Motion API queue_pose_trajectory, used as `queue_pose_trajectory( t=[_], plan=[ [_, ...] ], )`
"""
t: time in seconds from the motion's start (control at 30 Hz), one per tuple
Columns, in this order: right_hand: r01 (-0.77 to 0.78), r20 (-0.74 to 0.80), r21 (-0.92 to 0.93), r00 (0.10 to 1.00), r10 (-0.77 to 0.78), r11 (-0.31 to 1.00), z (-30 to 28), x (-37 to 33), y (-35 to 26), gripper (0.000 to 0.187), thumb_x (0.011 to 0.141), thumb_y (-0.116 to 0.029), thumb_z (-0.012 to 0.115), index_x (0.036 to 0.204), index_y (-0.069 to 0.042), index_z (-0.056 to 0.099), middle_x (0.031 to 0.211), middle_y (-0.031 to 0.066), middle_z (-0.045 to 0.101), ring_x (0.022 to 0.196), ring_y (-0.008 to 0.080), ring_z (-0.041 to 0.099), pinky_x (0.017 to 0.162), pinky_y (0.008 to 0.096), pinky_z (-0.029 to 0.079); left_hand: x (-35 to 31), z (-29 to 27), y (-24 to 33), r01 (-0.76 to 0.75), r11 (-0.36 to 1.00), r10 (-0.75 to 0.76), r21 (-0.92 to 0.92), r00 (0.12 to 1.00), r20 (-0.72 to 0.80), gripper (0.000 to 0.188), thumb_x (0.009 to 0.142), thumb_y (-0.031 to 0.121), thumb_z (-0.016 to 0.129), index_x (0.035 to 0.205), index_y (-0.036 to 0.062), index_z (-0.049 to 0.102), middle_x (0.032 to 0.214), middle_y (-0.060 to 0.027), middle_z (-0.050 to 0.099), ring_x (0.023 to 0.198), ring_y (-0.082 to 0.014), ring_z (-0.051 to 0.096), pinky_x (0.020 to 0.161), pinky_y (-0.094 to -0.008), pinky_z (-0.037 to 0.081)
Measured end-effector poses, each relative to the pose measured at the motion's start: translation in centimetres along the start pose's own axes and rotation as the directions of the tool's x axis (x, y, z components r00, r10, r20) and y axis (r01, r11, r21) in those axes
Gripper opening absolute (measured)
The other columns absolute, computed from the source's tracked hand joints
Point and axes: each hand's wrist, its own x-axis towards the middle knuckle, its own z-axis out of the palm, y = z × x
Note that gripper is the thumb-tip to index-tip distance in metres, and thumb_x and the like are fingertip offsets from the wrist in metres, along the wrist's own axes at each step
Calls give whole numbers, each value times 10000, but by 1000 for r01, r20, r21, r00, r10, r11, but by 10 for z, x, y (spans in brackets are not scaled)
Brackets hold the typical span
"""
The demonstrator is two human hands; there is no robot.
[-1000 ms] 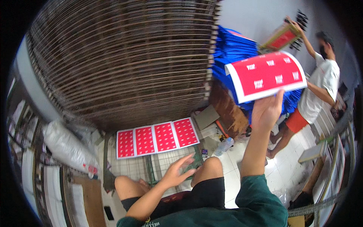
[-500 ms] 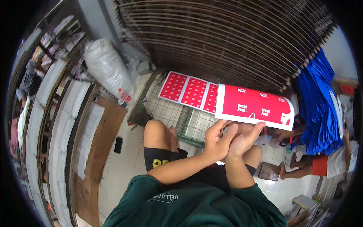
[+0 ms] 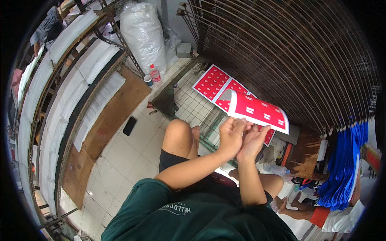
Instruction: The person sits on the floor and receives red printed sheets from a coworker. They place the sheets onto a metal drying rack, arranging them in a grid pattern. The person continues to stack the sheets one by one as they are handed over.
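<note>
A red printed sheet [image 3: 259, 107] with a white border and small white print bows upward in front of me. My left hand [image 3: 230, 137], fingers curled, grips its near edge close to the left corner. Right beside it, my right hand [image 3: 251, 143] is palm up, with its thumb and fingers closed on the same edge. The sheet hides some of the fingertips. Beyond it, several matching red sheets [image 3: 212, 83] lie in a row on a wire mesh rack [image 3: 189, 98], partly covered by the held one.
A tall stack of dark wire racks [image 3: 289, 52] rises behind the sheets. Shelves of white paper stacks [image 3: 68, 96] stand at left. A phone [image 3: 130, 126] lies on the tiled floor near a bottle [image 3: 154, 73] and a cup [image 3: 148, 80]. Blue hanging material [image 3: 348, 160] and another person's legs [image 3: 299, 211] are at right.
The view has turned toward the right, so the surroundings appear shifted. The held sheet has come down lower and bows more, its left end curling up. Both hands keep their hold.
</note>
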Motion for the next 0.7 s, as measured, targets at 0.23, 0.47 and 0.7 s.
queue_pose_trajectory(
  t=[0.23,0.47,0.7],
  plan=[
    [-29,242,-723,925,293,690,-82,-4,37,650,946,-515,231,1393,-44,262,1254,218,487,1214,285,425,1024,406,274,134,-87,57,-14,999,20,33,981,-194,187,900,110,432,1060,33,491,978,-92,557,937,-223,587,861,-369,498],
    [-66,-24,-970,983,180,233,-216,23,4,594,960,-442,293,1283,40,422,1146,217,554,1015,266,553,882,354,411,316,-212,52,-85,879,212,469,951,-225,174,880,67,407,1017,-10,480,870,-125,584,722,-172,603,602,-301,548],
    [-250,-304,-947,899,316,-201,-352,26,12,621,933,-504,327,1244,14,469,1017,210,614,983,263,576,893,364,412,435,-253,21,-75,943,164,325,953,-256,223,885,87,394,1091,17,445,928,-154,595,754,-239,640,643,-350,558]
  ],
)
